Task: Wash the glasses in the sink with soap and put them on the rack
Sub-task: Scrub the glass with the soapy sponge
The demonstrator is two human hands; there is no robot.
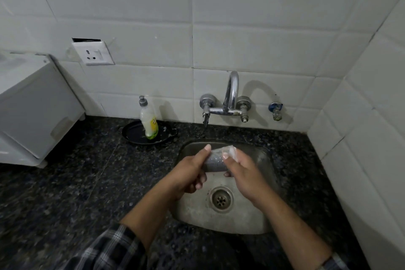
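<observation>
White tiles line the wall and the corner on the right, above a dark speckled worktop (65, 193) with a steel sink (241, 223) let into it. A chrome tap (232, 94) is fixed to the wall behind the sink, with a small valve (275, 110) to its right. To the left of the tap, a soap bottle (149, 123) stands upright on a black dish (133, 132). A white socket (93, 53) is set in the wall further left, and a white appliance (32, 105) stands at the left edge.

Over the sink, above the drain (221, 199), a clear glass (215, 160) lies on its side between both hands. The left hand (190, 173) grips one end, its thumb along the top. The right hand (245, 173) curls round the other end, where foam shows.
</observation>
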